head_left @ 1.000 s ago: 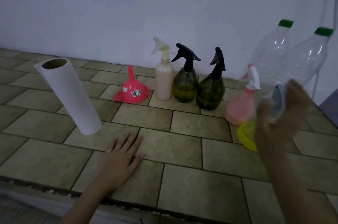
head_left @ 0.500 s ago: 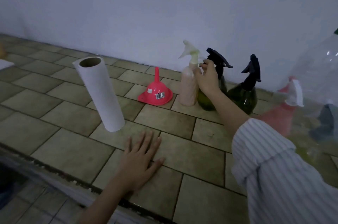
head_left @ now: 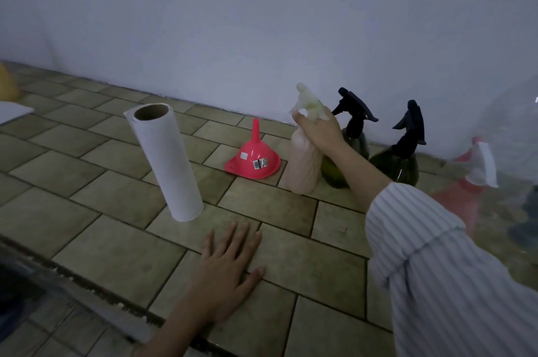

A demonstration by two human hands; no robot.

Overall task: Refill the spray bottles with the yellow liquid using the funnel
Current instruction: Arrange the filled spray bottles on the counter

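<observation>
A pale pink spray bottle (head_left: 301, 170) with a whitish trigger head stands on the tiled counter near the wall. My right hand (head_left: 320, 130) grips its neck just below the trigger. Behind my wrist stand two dark green spray bottles (head_left: 397, 163) with black heads, the nearer one (head_left: 353, 135) partly hidden. A pink funnel (head_left: 253, 160) lies mouth down to the left of the pale bottle. My left hand (head_left: 227, 263) rests flat on the counter, fingers spread. At the right edge a pink spray bottle (head_left: 465, 193) shows blurred through a clear bottle.
A paper towel roll (head_left: 166, 161) stands upright left of the funnel. A large clear plastic bottle (head_left: 512, 152) fills the right edge, close to the camera. A yellow object (head_left: 7, 85) and a white sheet (head_left: 11, 112) sit at the far left. The counter's front edge (head_left: 87, 286) runs below my left hand.
My right hand left the clear bottle at the right, reached across to the row of spray bottles and now grips the pale pink bottle's neck. My left hand stayed flat.
</observation>
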